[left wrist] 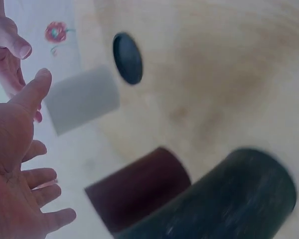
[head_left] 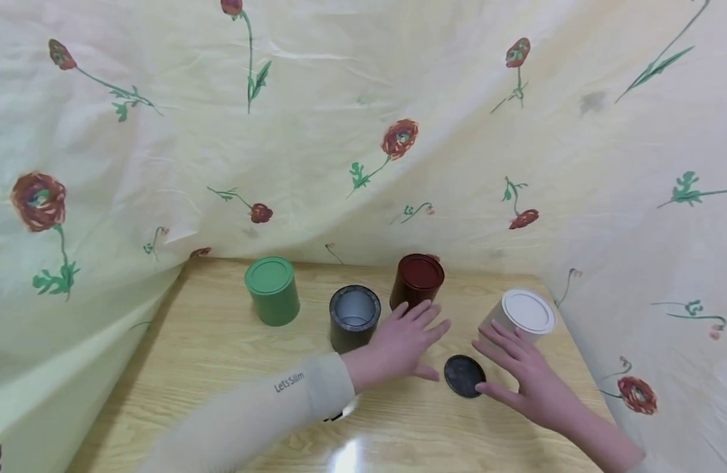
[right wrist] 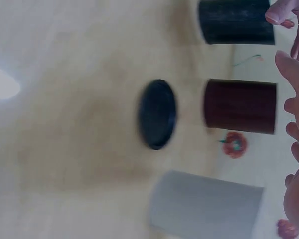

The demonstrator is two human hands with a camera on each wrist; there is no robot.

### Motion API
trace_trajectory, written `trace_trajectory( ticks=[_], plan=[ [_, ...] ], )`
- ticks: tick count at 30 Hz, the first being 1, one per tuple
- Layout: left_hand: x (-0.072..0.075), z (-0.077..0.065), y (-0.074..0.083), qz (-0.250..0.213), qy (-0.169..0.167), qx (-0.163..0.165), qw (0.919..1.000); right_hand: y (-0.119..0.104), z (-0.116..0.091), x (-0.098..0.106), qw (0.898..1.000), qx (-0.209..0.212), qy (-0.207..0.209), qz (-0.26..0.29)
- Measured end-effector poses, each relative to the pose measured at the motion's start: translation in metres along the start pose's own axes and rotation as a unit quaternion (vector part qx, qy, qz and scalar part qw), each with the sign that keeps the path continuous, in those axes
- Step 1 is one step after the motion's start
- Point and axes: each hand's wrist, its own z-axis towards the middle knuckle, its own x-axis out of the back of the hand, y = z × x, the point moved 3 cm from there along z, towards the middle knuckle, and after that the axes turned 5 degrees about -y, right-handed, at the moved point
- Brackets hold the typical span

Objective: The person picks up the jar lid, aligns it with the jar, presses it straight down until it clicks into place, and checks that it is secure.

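My left hand (head_left: 401,343) reaches across with fingers spread, holding nothing, between the black can (head_left: 353,322) and the dark red can (head_left: 415,284). That black can stands upright with its top uncovered, so its grey inside shows. My right hand (head_left: 532,381) has its fingers extended and holds nothing; in the head view it overlaps the white can (head_left: 528,313), while the right wrist view has the white can (right wrist: 204,206) apart from it. A round black lid (head_left: 465,376) lies on the table between the two hands.
A green can (head_left: 273,292) with its lid on stands at the back left of the wooden table (head_left: 221,368). Flower-patterned cloth (head_left: 316,131) hangs behind and along both sides. Partly hidden under the left sleeve is a small dark and white item.
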Motion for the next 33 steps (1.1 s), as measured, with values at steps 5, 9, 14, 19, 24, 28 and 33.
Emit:
trace_trajectory(
  ticks=[5, 9, 14, 19, 24, 28, 33],
  plan=[
    [-0.019, 0.002, 0.013, -0.004, -0.014, -0.006, 0.9999, 0.001, -0.023, -0.014, 1.000, -0.003, 0.002, 0.013],
    [-0.036, 0.004, 0.018, -0.006, -0.022, -0.005, 0.9997, 0.003, -0.035, -0.024, 1.000, -0.014, -0.002, 0.019],
    [-0.055, 0.011, 0.022, -0.026, -0.022, -0.001, 0.9994, 0.009, -0.047, -0.035, 0.999, -0.033, -0.003, 0.026],
    [-0.074, 0.020, 0.025, -0.058, -0.030, 0.011, 0.9978, 0.017, -0.056, -0.048, 0.999, -0.050, -0.005, 0.017],
    [-0.088, 0.029, 0.028, -0.076, -0.034, 0.015, 0.9964, 0.028, -0.068, -0.060, 0.998, -0.062, 0.001, 0.010],
    [-0.096, 0.036, 0.030, -0.103, -0.035, 0.018, 0.9939, 0.034, -0.075, -0.069, 0.998, -0.067, 0.011, -0.003],
    [-0.108, 0.044, 0.033, -0.132, -0.040, 0.015, 0.9903, 0.037, -0.083, -0.077, 0.996, -0.088, 0.015, -0.008]
  ],
)
